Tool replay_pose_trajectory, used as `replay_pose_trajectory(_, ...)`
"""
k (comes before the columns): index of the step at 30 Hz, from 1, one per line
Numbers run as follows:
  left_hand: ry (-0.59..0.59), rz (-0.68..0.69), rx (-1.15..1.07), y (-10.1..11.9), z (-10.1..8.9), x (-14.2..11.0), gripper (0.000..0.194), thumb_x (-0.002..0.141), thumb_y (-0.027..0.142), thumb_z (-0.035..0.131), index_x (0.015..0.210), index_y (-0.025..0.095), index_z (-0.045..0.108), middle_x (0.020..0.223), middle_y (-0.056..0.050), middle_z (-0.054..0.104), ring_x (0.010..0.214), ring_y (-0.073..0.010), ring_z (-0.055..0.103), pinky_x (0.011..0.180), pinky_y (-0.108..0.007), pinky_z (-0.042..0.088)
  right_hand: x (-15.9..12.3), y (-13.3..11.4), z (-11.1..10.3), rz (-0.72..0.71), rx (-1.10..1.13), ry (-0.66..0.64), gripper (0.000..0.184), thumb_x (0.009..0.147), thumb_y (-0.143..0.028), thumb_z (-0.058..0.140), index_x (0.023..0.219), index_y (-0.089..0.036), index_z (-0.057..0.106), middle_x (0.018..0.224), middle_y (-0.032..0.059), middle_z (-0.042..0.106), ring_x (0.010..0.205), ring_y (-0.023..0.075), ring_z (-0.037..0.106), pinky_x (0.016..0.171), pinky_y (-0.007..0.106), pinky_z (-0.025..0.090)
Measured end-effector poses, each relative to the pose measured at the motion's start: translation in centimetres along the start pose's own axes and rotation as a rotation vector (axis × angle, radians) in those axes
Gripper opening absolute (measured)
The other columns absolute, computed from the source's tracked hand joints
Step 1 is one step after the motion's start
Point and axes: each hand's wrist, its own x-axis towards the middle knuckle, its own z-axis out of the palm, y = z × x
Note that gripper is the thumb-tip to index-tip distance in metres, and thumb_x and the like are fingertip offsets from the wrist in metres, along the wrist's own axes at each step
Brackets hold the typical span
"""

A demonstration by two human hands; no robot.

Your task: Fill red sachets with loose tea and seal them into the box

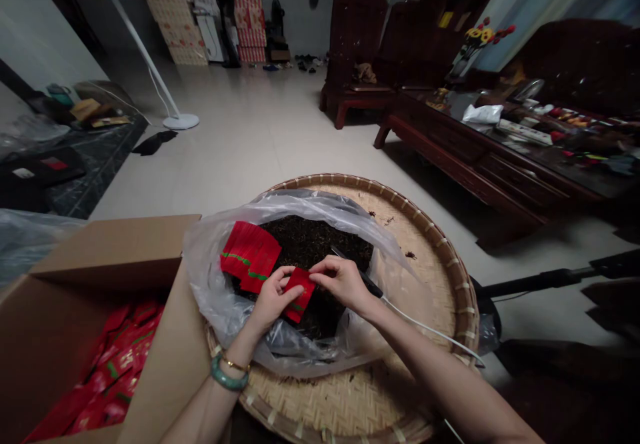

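From here I see loose red packets (120, 364) in the cardboard box (163, 347), then a fanned stack (250, 251) on dark shredded leaves (305, 234). The left hand (270, 301) grips one red packet (300, 307), thumb across its face; that grip should stay light, to avoid creasing. The right hand (345, 284) has finger and thumb closed at its top corner, best kept clear of the black-handled tool (372, 287) just beside.

Bag (215, 297) (open) on the round tray (350, 404).

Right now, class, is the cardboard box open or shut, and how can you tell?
Open: nothing covers the top of the cardboard box, and red packets are visible inside.
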Motion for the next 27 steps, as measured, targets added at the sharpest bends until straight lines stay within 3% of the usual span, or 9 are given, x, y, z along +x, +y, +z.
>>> replay_pose_trajectory(3, -0.073, -0.054, 0.079, 0.3, 0.1, -0.1, 0.051, 0.059, 0.034, 0.077, 0.1, 0.013, 0.056, 0.08, -0.004, 0.069, 0.068, -0.0184, 0.066, 0.065, -0.03, 0.051, 0.5, -0.1, -0.1, 0.03, -0.028, -0.047, 0.01, 0.079, -0.025, 0.064, 0.084, -0.017, 0.068, 0.071, 0.0003, 0.063, 0.059, 0.0106, 0.055, 0.055, 0.021, 0.042)
replay_pose_trajectory(6, -0.049, -0.005, 0.198, 0.4, 0.2, -0.1, 0.038, 0.059, 0.03, 0.075, 0.091, 0.012, 0.062, 0.078, -0.003, 0.069, 0.071, -0.0184, 0.064, 0.066, -0.029, 0.05, 1.0, -0.5, 0.2, -0.073, -0.219, -0.113, 0.027, 0.079, -0.036, 0.065, 0.098, -0.018, 0.065, 0.08, 0.0019, 0.062, 0.068, 0.0122, 0.056, 0.06, 0.022, 0.042)
replay_pose_trajectory(11, -0.029, 0.032, 0.321, 0.1, 0.1, 0.1, 0.038, 0.055, 0.026, 0.076, 0.088, 0.012, 0.063, 0.081, -0.003, 0.07, 0.074, -0.019, 0.063, 0.071, -0.032, 0.051, 1.8, -0.2, 1.9, -0.187, -0.459, -0.181, 0.029, 0.085, -0.041, 0.057, 0.071, -0.017, 0.065, 0.069, 0.0019, 0.062, 0.065, 0.012, 0.057, 0.059, 0.021, 0.036)
replay_pose_trajectory(16, -0.115, -0.019, 0.24, -0.2, -0.1, 0.1, 0.038, 0.052, 0.024, 0.078, 0.086, 0.012, 0.065, 0.081, -0.004, 0.071, 0.076, -0.0191, 0.063, 0.077, -0.034, 0.05, 2.1, -0.2, 2.4, -0.288, -0.386, -0.231, 0.025, 0.087, -0.036, 0.056, 0.077, -0.017, 0.068, 0.074, 0.003, 0.068, 0.069, 0.012, 0.061, 0.061, 0.02, 0.038)
replay_pose_trajectory(20, -0.108, -0.056, 0.165, -0.2, 0.1, -0.1, 0.032, 0.054, 0.025, 0.077, 0.081, 0.011, 0.067, 0.074, -0.004, 0.07, 0.069, -0.0177, 0.063, 0.069, -0.031, 0.05, 1.9, -0.7, 1.6, -0.275, -0.328, -0.263, 0.021, 0.083, -0.036, 0.062, 0.088, -0.017, 0.068, 0.082, 0.0037, 0.069, 0.074, 0.013, 0.062, 0.065, 0.021, 0.041)
replay_pose_trajectory(27, -0.074, -0.164, 0.066, -0.1, 0.4, -0.3, 0.034, 0.055, 0.031, 0.079, 0.078, 0.01, 0.067, 0.066, -0.005, 0.069, 0.058, -0.0168, 0.064, 0.061, -0.029, 0.051, 1.7, -0.7, 0.6, -0.217, -0.264, -0.279, 0.016, 0.081, -0.029, 0.064, 0.073, -0.015, 0.066, 0.067, 0.0002, 0.063, 0.061, 0.01, 0.057, 0.057, 0.019, 0.038)
